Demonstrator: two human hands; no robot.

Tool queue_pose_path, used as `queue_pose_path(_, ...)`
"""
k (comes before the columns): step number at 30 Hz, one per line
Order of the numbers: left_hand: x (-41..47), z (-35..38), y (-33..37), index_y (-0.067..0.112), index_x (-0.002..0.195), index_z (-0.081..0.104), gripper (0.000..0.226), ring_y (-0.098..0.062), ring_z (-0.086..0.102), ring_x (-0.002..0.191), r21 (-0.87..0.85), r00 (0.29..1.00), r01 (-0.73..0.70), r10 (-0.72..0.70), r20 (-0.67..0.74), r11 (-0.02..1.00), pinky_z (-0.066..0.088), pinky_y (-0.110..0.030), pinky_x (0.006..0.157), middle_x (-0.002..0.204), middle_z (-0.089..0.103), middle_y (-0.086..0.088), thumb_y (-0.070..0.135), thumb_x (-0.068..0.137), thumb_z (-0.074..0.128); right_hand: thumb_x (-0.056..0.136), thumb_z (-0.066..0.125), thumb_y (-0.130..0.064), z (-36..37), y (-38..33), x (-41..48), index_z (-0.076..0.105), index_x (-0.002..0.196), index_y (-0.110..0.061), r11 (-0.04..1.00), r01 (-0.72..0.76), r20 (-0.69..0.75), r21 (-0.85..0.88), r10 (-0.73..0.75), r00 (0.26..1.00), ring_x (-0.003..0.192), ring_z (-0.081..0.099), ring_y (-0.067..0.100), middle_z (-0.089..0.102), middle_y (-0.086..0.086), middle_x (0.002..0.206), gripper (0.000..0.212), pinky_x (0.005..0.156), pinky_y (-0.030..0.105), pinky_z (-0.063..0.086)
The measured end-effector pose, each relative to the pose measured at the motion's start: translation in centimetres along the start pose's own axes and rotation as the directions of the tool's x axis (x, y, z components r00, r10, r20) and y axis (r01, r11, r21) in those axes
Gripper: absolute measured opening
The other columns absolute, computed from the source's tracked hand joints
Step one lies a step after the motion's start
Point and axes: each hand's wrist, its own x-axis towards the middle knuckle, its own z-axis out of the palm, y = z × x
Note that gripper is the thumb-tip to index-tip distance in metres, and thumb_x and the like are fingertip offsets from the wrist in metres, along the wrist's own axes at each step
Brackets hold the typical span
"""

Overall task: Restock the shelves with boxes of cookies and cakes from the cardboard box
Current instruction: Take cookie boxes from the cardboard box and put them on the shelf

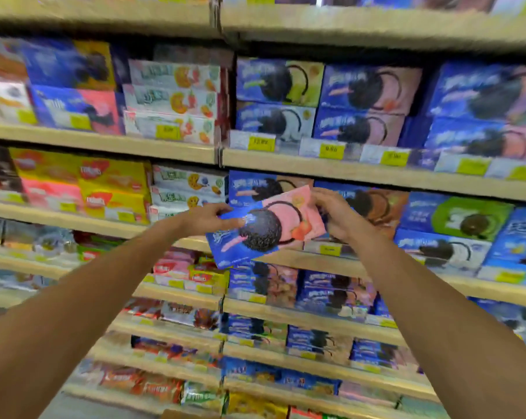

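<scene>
A blue and pink cookie box [264,228] with a dark sandwich cookie printed on it is held tilted in front of the shelves, its pink end raised to the right. My left hand [205,219] grips its blue left end, fingers over the front. My right hand [337,214] grips the pink right end. The box hovers before the middle shelf [346,173], close to a matching blue and pink box [255,189] standing there. The cardboard box is out of view.
Wooden shelves fill the view, stacked with blue cookie boxes [367,89] on the right, and white [174,98] and yellow boxes [110,189] on the left. Yellow price tags [261,143] line the shelf edges. Lower shelves [285,316] hold more packs.
</scene>
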Motion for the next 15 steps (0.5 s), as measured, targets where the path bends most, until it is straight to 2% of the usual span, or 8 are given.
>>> queue_pose_path(1, 0.2, -1.2, 0.8, 0.026, 0.116, 0.055, 0.102, -0.019, 0.056, 0.097, 0.022, 1.000, -0.003, 0.004, -0.017, 1.000, 0.041, -0.032, 0.083, 0.107, 0.060, 0.002, 0.097, 0.043, 0.045, 0.063, 0.058, -0.003, -0.6, -1.3, 0.3, 0.062, 0.084, -0.007, 0.999, 0.043, -0.013, 0.022, -0.043, 0.999, 0.062, 0.057, 0.022, 0.062, 0.010, 0.072, 0.022, 0.061, 0.028, 0.049)
queue_pose_path(3, 0.1, -3.0, 3.6, 0.025, 0.119, 0.054, 0.089, -0.014, 0.057, 0.094, -0.026, 0.995, -0.027, 0.024, -0.094, 0.999, 0.043, -0.030, 0.080, 0.106, 0.059, 0.006, 0.086, 0.054, 0.057, 0.054, 0.057, -0.010, -2.3, -4.0, 0.9, 0.061, 0.087, -0.008, 0.993, 0.096, -0.058, 0.063, -0.093, 0.994, 0.073, 0.055, 0.025, 0.057, 0.014, 0.082, 0.033, 0.067, 0.032, 0.048)
queue_pose_path(6, 2.2, -5.1, 5.9, 0.019, 0.118, 0.052, 0.060, -0.008, 0.061, 0.082, -0.286, 0.972, -0.117, 0.050, -0.229, 0.951, 0.046, -0.029, 0.075, 0.105, 0.061, -0.002, 0.058, 0.076, 0.067, 0.063, 0.055, -0.014, -4.8, -7.8, 1.7, 0.062, 0.101, -0.008, 0.979, 0.153, -0.126, 0.135, -0.136, 0.983, 0.090, 0.058, 0.028, 0.059, 0.018, 0.099, 0.039, 0.087, 0.049, 0.050)
queue_pose_path(8, 3.8, -5.8, 7.8, 0.013, 0.132, 0.044, 0.053, -0.012, 0.060, 0.090, -0.362, 0.970, -0.115, 0.026, -0.243, 0.925, 0.047, -0.029, 0.081, 0.111, 0.059, -0.002, 0.041, 0.090, 0.058, 0.075, 0.055, -0.013, -6.6, -9.9, 2.5, 0.062, 0.104, -0.005, 0.961, 0.195, -0.168, 0.195, -0.163, 0.972, 0.099, 0.055, 0.030, 0.058, 0.019, 0.109, 0.031, 0.093, 0.055, 0.046)
queue_pose_path(10, 5.3, -6.1, 9.9, 0.009, 0.138, 0.041, 0.055, -0.015, 0.056, 0.101, -0.366, 0.963, -0.152, 0.054, -0.265, 0.918, 0.046, -0.031, 0.086, 0.120, 0.056, -0.003, 0.037, 0.093, 0.055, 0.080, 0.051, -0.009, -7.6, -11.7, 2.9, 0.066, 0.094, -0.006, 0.942, 0.235, -0.209, 0.241, -0.186, 0.960, 0.091, 0.059, 0.030, 0.064, 0.015, 0.097, 0.020, 0.086, 0.052, 0.050)
queue_pose_path(12, 6.9, -6.4, 12.2, 0.005, 0.140, 0.037, 0.057, -0.018, 0.055, 0.102, -0.363, 0.937, -0.225, 0.098, -0.335, 0.904, 0.046, -0.033, 0.086, 0.126, 0.054, -0.010, 0.032, 0.093, 0.056, 0.079, 0.050, -0.006, -8.5, -13.8, 3.1, 0.065, 0.092, -0.008, 0.925, 0.284, -0.232, 0.253, -0.227, 0.946, 0.075, 0.063, 0.024, 0.068, 0.009, 0.082, 0.020, 0.068, 0.041, 0.058)
queue_pose_path(13, 7.5, -6.4, 13.1, 0.004, 0.140, 0.036, 0.057, -0.019, 0.055, 0.101, -0.371, 0.924, -0.249, 0.105, -0.367, 0.895, 0.047, -0.036, 0.087, 0.124, 0.054, -0.011, 0.030, 0.093, 0.056, 0.080, 0.049, -0.004, -8.8, -14.4, 3.3, 0.063, 0.091, -0.009, 0.920, 0.302, -0.236, 0.251, -0.244, 0.941, 0.068, 0.063, 0.021, 0.068, 0.007, 0.077, 0.019, 0.059, 0.035, 0.058)
queue_pose_path(15, 9.1, -6.4, 14.5, 0.007, 0.140, 0.035, 0.056, -0.024, 0.056, 0.102, -0.359, 0.894, -0.301, 0.130, -0.429, 0.883, 0.046, -0.042, 0.092, 0.118, 0.055, -0.011, 0.027, 0.093, 0.057, 0.083, 0.050, 0.003, -9.4, -15.6, 3.7, 0.061, 0.088, -0.013, 0.917, 0.360, -0.264, 0.170, -0.310, 0.914, 0.066, 0.061, 0.019, 0.066, 0.005, 0.078, 0.019, 0.052, 0.029, 0.055)
